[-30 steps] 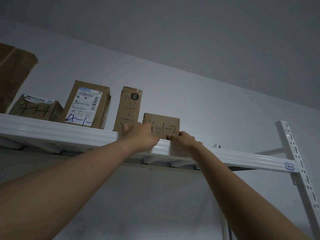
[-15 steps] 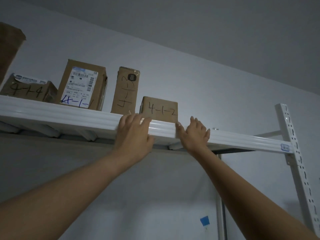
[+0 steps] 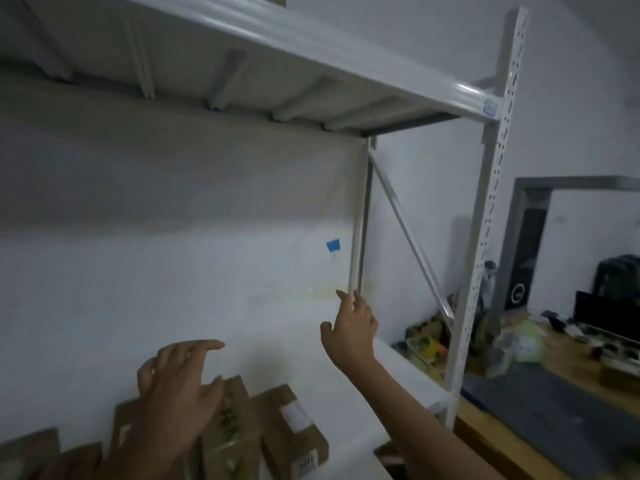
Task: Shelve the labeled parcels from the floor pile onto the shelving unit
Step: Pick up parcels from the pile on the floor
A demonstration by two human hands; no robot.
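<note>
I look at the white metal shelving unit (image 3: 485,216) from below its top shelf (image 3: 311,46). My left hand (image 3: 180,389) hangs open and empty in front of several brown cardboard parcels (image 3: 291,427) that stand on the lower shelf (image 3: 391,372). My right hand (image 3: 353,327) is also open and empty, fingers spread, in the air above the bare right part of that lower shelf. The parcels on the top shelf are out of sight apart from a brown corner at the upper edge. The picture is blurred by motion.
A white wall with a blue tape patch (image 3: 333,244) lies behind the shelves. A diagonal brace (image 3: 412,244) crosses the unit's right end. Beyond the upright, cluttered objects and bags (image 3: 519,341) lie on the wooden floor near a dark doorway frame.
Both hands have let go of the top shelf's edge and dropped to the lower shelf level. The view has swung down and to the right, away from the parcel marked 4-1-2.
</note>
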